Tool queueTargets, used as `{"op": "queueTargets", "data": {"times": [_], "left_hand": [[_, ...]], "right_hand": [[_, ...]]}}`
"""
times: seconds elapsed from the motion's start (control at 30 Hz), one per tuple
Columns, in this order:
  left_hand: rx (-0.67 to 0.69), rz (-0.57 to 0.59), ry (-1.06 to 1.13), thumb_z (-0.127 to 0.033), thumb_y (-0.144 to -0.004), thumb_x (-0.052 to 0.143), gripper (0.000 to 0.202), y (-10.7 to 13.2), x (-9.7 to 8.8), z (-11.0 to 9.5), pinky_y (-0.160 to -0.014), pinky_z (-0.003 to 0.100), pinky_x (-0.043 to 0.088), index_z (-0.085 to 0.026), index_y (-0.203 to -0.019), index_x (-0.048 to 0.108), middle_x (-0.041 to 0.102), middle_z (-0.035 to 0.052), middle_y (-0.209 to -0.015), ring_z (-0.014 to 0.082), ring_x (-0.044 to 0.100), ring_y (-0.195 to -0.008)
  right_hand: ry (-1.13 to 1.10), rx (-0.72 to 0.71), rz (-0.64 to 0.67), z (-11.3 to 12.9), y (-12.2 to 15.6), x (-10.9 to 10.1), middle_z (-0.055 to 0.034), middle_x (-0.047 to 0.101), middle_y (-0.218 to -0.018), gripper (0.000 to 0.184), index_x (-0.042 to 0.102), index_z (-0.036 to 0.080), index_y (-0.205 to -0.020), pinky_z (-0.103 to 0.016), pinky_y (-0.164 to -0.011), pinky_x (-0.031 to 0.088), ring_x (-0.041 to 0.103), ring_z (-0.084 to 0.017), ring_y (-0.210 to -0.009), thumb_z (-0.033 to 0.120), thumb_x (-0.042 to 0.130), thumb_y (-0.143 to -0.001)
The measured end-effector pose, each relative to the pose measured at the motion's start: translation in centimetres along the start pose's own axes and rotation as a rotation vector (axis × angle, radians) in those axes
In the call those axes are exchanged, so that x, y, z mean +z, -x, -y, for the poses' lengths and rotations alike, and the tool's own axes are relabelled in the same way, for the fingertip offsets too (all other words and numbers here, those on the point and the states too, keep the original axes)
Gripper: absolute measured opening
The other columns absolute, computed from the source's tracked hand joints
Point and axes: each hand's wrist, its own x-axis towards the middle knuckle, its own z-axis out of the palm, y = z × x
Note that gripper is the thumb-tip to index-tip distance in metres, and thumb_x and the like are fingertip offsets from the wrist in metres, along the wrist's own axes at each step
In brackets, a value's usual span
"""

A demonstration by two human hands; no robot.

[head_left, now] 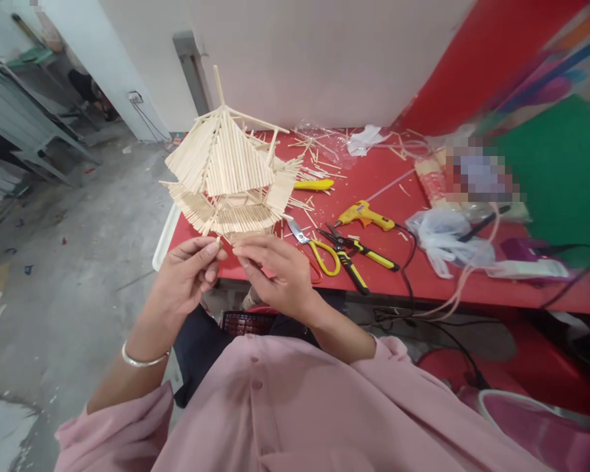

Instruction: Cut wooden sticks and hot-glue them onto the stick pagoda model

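Note:
A pagoda-like model built of thin wooden sticks stands on the red table, with two tiers of roof and one stick rising from the top. Just in front of it, my left hand pinches a small pale piece of wood between thumb and forefinger. My right hand is beside it, its fingers bent together near the model's lower front edge. Whatever those right fingertips may hold is too small or hidden to make out.
On the red table lie a yellow cutter, scissors, pliers and a yellow glue gun with its cord. Loose sticks are scattered behind. A white plastic bag and a green board sit to the right.

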Motion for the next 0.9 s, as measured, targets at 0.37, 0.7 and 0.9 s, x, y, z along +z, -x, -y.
{"op": "queueTargets", "data": {"times": [0.37, 0.7, 0.9], "left_hand": [[-0.196, 0.030, 0.045, -0.014, -0.083, 0.071, 0.012, -2.0, 0.9, -3.9, -0.032, 0.011, 0.031, -0.010, -0.074, 0.064, 0.065, -0.0003, -0.065, 0.0003, 0.044, -0.039], [-0.134, -0.051, 0.011, -0.010, -0.090, 0.063, 0.019, -3.7, 1.9, -5.1, -0.038, 0.011, 0.034, -0.009, -0.070, 0.063, 0.061, 0.0001, -0.064, -0.0004, 0.044, -0.042], [-0.120, -0.055, 0.025, -0.010, -0.093, 0.057, 0.024, -4.6, 2.2, -5.0, -0.041, 0.014, 0.036, -0.008, -0.070, 0.063, 0.062, 0.0011, -0.065, 0.0003, 0.042, -0.044]], "right_hand": [[0.070, -0.144, 0.003, -1.0, -1.1, 0.2, -0.0049, 0.073, -0.104, 0.033, 0.067, 0.024, -0.111, -0.029, -0.083, 0.058, 0.069, -0.015, -0.097, 0.006, 0.064, -0.084], [0.090, -0.143, 0.002, -1.0, -1.0, -0.4, -0.0050, 0.074, -0.102, 0.035, 0.068, 0.026, -0.111, -0.031, -0.082, 0.059, 0.070, -0.017, -0.094, 0.006, 0.065, -0.083], [0.098, -0.122, 0.020, -1.5, -0.5, -0.7, -0.0044, 0.074, -0.102, 0.035, 0.068, 0.026, -0.111, -0.031, -0.083, 0.059, 0.071, -0.017, -0.093, 0.007, 0.065, -0.083]]}}
